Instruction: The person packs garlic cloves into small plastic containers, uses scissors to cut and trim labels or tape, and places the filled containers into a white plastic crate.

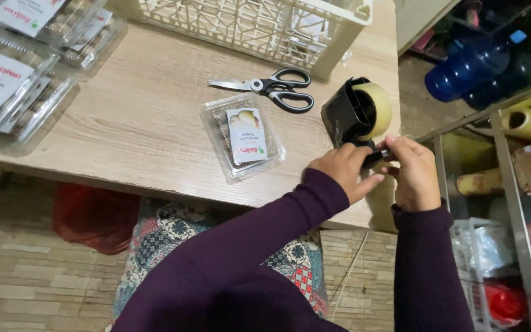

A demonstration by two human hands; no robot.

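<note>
both hands at black tape dispenser (354, 117), near right table (130, 117) edge.
left hand (342, 172) rests fingers closed against dispenser base; right hand (414, 172) pinches at its front end, likely the tape tail, too small to tell. labelled clear clamshell box (244, 136) lies just left, scissors (265, 87) behind. risk: dispenser sits close to edge, a hard pull could tip it off.

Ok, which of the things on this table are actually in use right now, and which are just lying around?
In use:
left hand
right hand
black tape dispenser, touched by both hands

Lying about:
scissors
single clear clamshell pack
stacked clamshell packs
white crate
</note>
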